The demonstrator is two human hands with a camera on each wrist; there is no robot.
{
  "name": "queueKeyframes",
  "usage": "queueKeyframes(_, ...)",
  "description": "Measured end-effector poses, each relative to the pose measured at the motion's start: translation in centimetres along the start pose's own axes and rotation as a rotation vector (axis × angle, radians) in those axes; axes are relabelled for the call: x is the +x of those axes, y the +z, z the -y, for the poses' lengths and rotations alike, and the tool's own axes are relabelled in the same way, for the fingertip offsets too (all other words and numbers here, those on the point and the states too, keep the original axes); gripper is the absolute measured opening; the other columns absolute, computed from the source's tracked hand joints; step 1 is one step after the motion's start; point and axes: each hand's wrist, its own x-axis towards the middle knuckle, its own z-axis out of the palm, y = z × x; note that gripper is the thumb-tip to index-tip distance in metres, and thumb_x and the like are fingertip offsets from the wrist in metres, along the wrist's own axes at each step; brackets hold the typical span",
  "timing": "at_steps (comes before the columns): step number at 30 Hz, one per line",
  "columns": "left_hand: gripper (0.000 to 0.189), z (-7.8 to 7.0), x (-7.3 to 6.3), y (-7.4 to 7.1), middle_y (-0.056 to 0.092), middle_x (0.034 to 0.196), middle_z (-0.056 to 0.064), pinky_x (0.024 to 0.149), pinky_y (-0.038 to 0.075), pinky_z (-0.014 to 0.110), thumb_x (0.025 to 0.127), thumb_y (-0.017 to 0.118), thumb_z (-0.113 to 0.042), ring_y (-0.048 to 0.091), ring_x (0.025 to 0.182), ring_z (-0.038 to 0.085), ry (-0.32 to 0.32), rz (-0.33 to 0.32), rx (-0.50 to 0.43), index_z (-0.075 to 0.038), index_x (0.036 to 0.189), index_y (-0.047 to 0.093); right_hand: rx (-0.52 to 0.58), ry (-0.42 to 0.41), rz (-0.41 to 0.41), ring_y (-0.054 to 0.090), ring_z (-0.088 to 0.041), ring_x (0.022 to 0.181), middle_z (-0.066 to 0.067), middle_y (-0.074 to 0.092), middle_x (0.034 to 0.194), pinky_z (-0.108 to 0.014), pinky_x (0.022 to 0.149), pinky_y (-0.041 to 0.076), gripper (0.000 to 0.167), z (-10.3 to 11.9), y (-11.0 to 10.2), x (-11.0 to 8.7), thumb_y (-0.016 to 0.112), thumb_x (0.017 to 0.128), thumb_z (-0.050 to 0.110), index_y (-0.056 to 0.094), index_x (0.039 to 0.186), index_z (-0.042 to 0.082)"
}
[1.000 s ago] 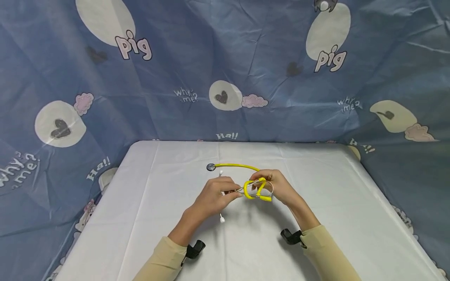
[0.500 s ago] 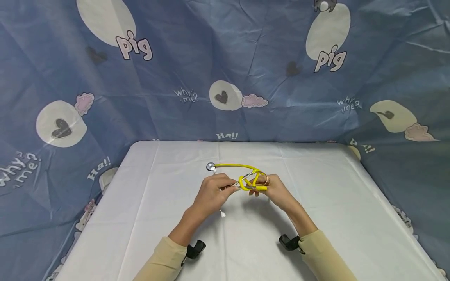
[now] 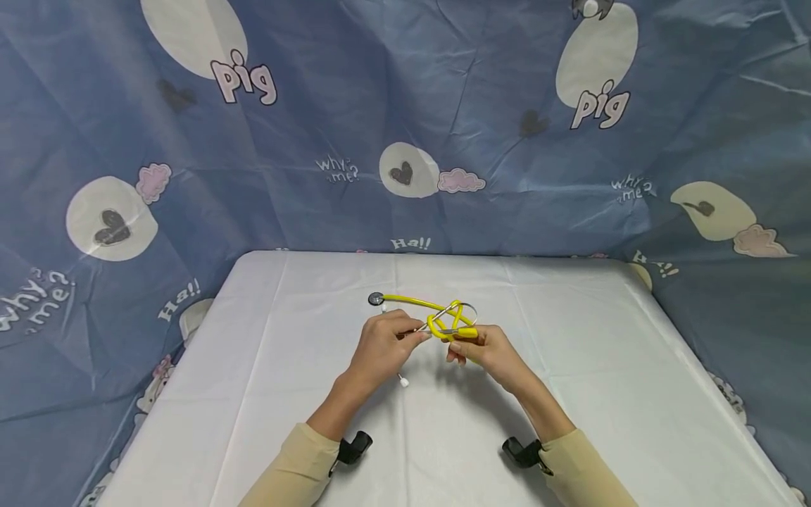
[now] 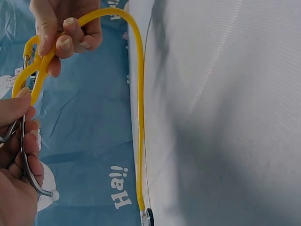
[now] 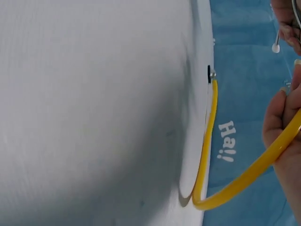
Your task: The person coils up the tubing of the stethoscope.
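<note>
A stethoscope with yellow tubing and metal ear tubes is held between both hands. My left hand pinches the ear tubes; a white eartip sticks out below it. Beside the left fingers, the tubing is looped around the metal in a loose knot. My right hand pinches the yellow tubing at the knot's right side, thumb on top, as the left wrist view also shows. From there the tube runs left to the round chest piece, which lies on the table. Part of the left ear tubes is hidden by the left fingers.
A white cloth covers the table. Behind and at the sides hangs a blue printed curtain. Each wrist carries a small black camera, such as the left wrist camera.
The knotted part has shifted left and slightly away from me. My right hand has turned and moved its grip, its thumb now on the tubing. The left hand keeps its pinch.
</note>
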Motion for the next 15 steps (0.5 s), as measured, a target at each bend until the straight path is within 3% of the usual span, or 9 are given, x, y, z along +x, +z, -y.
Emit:
queueKeyframes(5, 0.012, -0.16, 0.19, 0.13, 0.065, 0.074, -0.01, 0.056, 0.046, 0.019, 0.084, 0.08, -0.019, 0.053, 0.063, 0.001, 0.006, -0.016, 0.014, -0.015, 0.095, 0.081, 0.07, -0.001, -0.006, 0.06, -0.012, 0.069, -0.003, 0.072, 0.082, -0.035, 0.068, 0.054, 0.029, 0.11, 0.24, -0.24, 0.061, 0.098, 0.017, 0.068, 0.114, -0.007)
queueKeyframes(11, 0.012, -0.45, 0.27, 0.14, 0.066, 0.075, -0.009, 0.057, 0.046, 0.018, 0.084, 0.08, -0.02, 0.053, 0.064, 0.001, 0.008, -0.024, 0.042, -0.015, 0.095, 0.081, 0.193, 0.004, -0.009, 0.058, -0.01, 0.068, -0.002, 0.071, 0.079, -0.024, 0.066, 0.051, 0.031, -0.02, 0.68, -0.37, 0.058, 0.099, 0.015, 0.064, 0.113, -0.012)
queueKeyframes(15, 0.014, -0.57, 0.29, 0.06, 0.066, 0.076, -0.008, 0.057, 0.046, 0.018, 0.084, 0.08, -0.02, 0.054, 0.065, 0.002, 0.011, -0.036, 0.061, -0.013, 0.096, 0.081, 0.191, 0.01, -0.027, 0.058, -0.011, 0.068, -0.003, 0.07, 0.077, -0.023, 0.066, 0.051, 0.032, 0.03, 0.99, -0.46, 0.059, 0.099, 0.017, 0.065, 0.11, -0.012)
